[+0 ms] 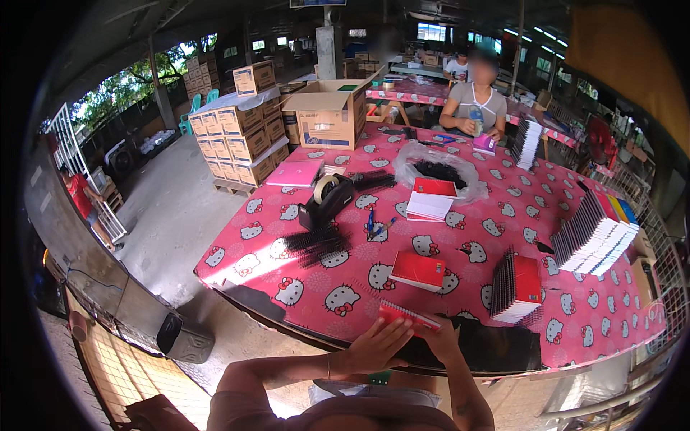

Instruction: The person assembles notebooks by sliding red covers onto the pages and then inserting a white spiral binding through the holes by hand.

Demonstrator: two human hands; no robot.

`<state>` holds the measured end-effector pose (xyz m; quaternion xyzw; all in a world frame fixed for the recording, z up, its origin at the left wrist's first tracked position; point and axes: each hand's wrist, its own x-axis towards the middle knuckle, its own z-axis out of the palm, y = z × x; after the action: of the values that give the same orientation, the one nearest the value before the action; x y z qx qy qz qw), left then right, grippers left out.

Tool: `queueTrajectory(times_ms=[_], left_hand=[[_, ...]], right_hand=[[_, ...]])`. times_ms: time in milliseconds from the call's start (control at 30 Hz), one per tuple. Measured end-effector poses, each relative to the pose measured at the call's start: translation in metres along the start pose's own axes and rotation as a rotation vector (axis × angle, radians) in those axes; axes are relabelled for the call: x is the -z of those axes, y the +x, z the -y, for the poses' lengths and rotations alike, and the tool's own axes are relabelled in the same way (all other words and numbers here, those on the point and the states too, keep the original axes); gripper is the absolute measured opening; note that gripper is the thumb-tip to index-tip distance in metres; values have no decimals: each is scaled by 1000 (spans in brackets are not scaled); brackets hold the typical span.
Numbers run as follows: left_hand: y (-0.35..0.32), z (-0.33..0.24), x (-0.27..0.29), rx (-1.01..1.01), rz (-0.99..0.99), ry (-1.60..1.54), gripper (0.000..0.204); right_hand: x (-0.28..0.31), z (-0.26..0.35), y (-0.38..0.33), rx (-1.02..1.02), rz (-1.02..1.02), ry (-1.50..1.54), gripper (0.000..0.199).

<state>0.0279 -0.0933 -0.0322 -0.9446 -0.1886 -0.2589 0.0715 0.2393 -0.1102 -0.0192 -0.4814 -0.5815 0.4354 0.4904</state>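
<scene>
- Head view: the left hand (pixel 377 345) lay flat and spread on a red spiral notebook (pixel 407 317) at the near table edge, fingers wide, pressing rather than gripping.
- The right hand (pixel 440 336) curled around that notebook's right end, holding it just beside the left hand.
- Just beyond the hands lay another red notebook (pixel 417 271), and to the right of the right hand stood a short upright stack of bound notebooks (pixel 515 287); a much longer row of notebooks (pixel 594 233) sat farther right, which suggested much binding was already finished.
- Left and ahead of the left hand lay loose black binding combs (pixel 313 244) and a tape dispenser (pixel 328 197), so I judged more notebooks remained to do.
</scene>
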Motion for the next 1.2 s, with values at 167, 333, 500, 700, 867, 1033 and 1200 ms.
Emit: queueTrajectory(times_ms=[167,333,500,700,867,1033,1200], left_hand=[[40,20,13,181,122,144,82],[53,19,-4,127,47,114,83],[1,-11,-21,57,113,-31,78],[23,-3,-18,106,107,71,84],[39,6,-9,88,143,72,86],[33,-4,-2,166,20,-57,79],[62,24,7,195,-88,-211,26]], right_hand=[[-8,-6,0,28,1,-86,31],[-1,-35,-1,119,-32,-172,32],[4,-26,1,-12,34,-193,30],[-6,-26,1,-22,-6,-185,31],[-3,-37,0,14,24,-179,32],[-3,-29,2,-67,10,-175,35],[18,6,-2,242,-44,-309,30]])
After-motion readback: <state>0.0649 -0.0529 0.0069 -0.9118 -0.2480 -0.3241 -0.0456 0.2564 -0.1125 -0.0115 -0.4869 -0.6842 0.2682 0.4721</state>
